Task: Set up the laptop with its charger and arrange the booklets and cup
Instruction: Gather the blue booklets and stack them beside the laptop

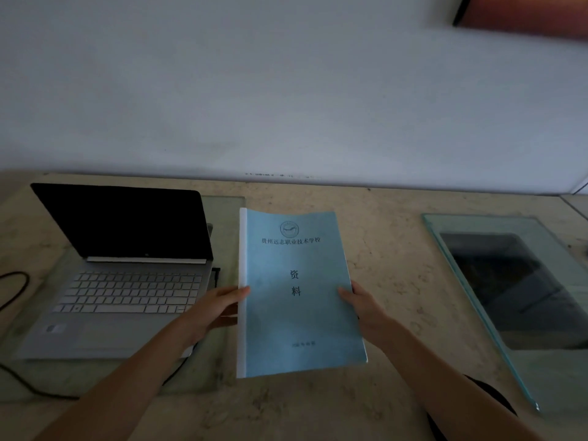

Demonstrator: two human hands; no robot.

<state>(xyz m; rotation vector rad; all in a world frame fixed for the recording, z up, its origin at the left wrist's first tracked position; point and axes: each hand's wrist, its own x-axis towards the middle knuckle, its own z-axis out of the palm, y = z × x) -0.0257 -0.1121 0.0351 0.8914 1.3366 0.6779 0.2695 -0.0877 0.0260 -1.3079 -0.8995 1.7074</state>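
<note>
A light blue booklet with a white spine and printed characters is held over the middle of the beige table. My left hand grips its left edge and my right hand grips its right edge. To the left, an open silver laptop with a dark screen stands on a glass sheet. A black cable loops at the laptop's left side and runs along the front. No cup is in view.
A second glass sheet over a dark rectangular panel lies at the right. A white wall rises straight behind the table. A dark round object sits under my right forearm near the front edge.
</note>
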